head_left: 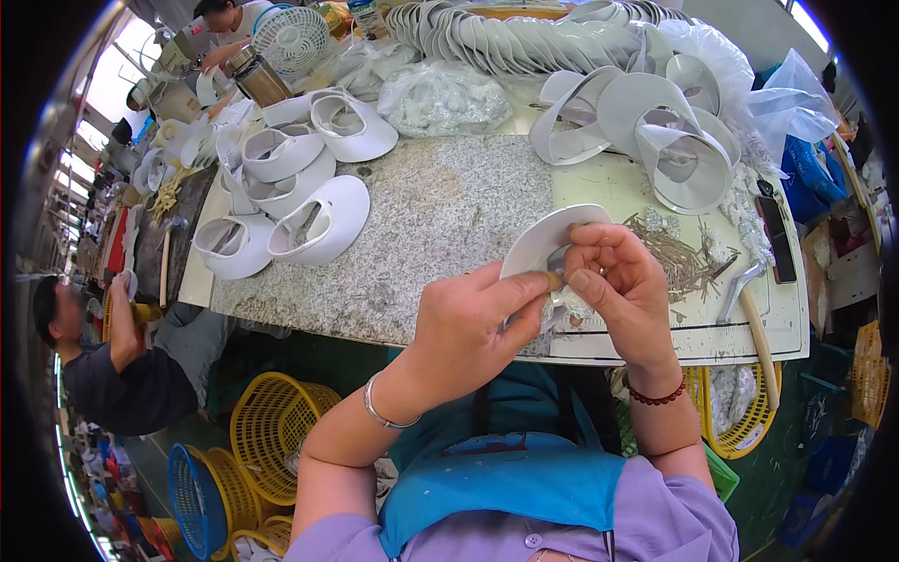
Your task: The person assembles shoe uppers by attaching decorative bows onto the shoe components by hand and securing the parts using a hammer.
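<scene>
Close to the near edge of the table, I hold a white curved piece (540,241), shaped like a shoe upper, tilted up between both hands. My left hand (482,314) is closed on its lower left side, thumb against the surface. My right hand (613,281) is closed at its right side, with a fingertip on the upper rim and the thumb beside the left thumb. The fingers hide the piece's lower part. I cannot make out whether the right fingers also pinch something small.
Looped white pieces (323,223) lie at left, others (670,131) at right. A long row of white pieces (524,45) spans the back. Right are thin brown strips (674,262), a hammer (757,342) and a phone (776,234). Yellow baskets (272,421) stand below; co-workers (122,365) sit left.
</scene>
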### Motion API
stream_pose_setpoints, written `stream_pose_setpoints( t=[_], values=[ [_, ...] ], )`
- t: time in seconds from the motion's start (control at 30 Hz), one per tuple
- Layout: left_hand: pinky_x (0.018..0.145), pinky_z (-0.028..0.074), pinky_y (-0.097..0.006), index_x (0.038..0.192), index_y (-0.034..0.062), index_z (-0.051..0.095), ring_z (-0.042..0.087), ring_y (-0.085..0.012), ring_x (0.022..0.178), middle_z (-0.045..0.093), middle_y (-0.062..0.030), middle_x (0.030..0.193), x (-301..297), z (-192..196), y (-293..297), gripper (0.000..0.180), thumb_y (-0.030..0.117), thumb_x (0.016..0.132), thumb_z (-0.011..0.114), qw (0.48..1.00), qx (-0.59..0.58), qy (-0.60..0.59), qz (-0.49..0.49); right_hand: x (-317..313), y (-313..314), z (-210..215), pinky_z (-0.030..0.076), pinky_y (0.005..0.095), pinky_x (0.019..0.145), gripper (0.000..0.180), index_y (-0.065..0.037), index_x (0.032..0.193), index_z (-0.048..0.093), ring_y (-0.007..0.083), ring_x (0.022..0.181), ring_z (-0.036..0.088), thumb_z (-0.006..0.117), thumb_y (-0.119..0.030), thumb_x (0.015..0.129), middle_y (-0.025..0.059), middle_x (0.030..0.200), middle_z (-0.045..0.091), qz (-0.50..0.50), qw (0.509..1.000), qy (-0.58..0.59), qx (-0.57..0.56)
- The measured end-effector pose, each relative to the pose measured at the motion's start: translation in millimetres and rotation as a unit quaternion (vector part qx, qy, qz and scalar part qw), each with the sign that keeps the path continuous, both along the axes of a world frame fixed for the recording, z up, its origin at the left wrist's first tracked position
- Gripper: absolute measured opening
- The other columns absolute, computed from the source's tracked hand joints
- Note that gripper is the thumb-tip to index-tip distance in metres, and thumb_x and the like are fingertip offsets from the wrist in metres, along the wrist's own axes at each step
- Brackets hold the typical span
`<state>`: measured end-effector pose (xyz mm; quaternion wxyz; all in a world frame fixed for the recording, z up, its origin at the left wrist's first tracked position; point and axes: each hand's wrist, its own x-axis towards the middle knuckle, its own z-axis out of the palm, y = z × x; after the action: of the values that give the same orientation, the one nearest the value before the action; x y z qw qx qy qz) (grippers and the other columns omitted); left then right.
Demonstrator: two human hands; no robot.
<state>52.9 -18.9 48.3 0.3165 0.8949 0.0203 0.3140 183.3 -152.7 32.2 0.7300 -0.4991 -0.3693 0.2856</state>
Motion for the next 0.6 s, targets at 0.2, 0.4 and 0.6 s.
stream_pose_setpoints(
  t=[0.2,0.4,0.6],
  values=[
    [0.051,0.049,-0.031,0.089,0.0017,0.067,0.064,-0.0252,0.058,0.067,-0.013,0.075,-2,2,-2,0.016,0.001,0.074,0.071,0.997,0.071,-0.006,0.016,-3,-1,-4,0.048,0.023,0.066,0.03,0.001,0.11,0.057,0.0101,0.081,0.056,0.068,-0.005,0.084,0.005,0.092,0.059,-0.054,0.993,-0.105,-0.023],
    [0.051,0.049,-0.03,0.089,-0.0007,0.068,0.065,-0.0242,0.058,0.067,-0.0143,0.076,-1,-5,-3,0.013,0.001,0.076,0.07,0.998,0.052,-0.026,0.037,-6,1,4,0.049,0.0321,0.063,0.028,-0.002,0.099,0.063,0.0277,0.077,0.06,0.074,-0.007,0.074,0.0134,0.091,0.058,-0.147,0.886,-0.439,-0.021],
    [0.05,0.049,-0.029,0.09,-0.0007,0.068,0.065,-0.0234,0.058,0.067,-0.015,0.077,-1,-5,-4,0.012,0.001,0.078,0.069,0.998,0.035,-0.012,0.051,-7,1,8,0.049,0.0337,0.057,0.033,-0.004,0.1,0.062,0.0253,0.07,0.059,0.075,-0.008,0.07,0.0108,0.091,0.059,-0.199,0.822,-0.532,-0.046]
  ],
)
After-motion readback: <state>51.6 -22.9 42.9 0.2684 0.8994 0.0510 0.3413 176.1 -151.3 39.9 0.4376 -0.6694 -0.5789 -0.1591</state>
